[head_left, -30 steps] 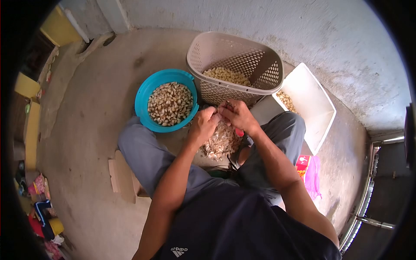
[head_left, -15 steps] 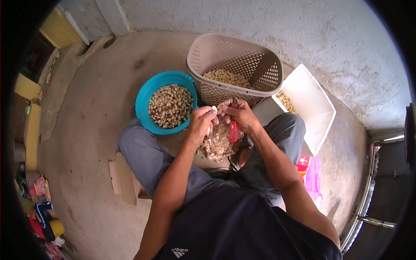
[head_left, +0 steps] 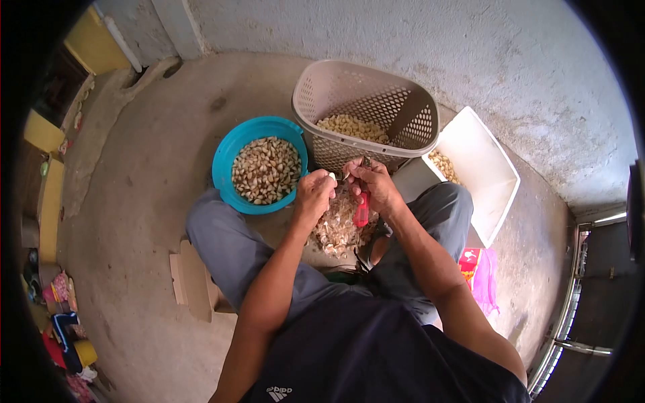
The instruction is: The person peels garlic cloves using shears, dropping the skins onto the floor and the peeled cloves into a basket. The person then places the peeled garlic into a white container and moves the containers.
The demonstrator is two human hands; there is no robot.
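My left hand is closed around a pale garlic clove, which pokes out at the fingertips. Close beside it, my right hand grips a small knife with a red handle; the handle hangs down below the palm and most of the blade is hidden by the fingers. Under both hands a heap of papery garlic skins lies between my legs. To the left, unpeeled cloves fill the middle of a blue basin. Peeled cloves lie inside a tall grey-brown basket just beyond the hands.
At the right a white foam box holds more cloves and leans near my knee. A cardboard piece lies by my left leg, a pink bag by the right. A wall stands behind the basket.
My hands have moved slightly apart, the left still with the clove and the right still with the knife. The whole view has shifted a little, so the containers appear lower.
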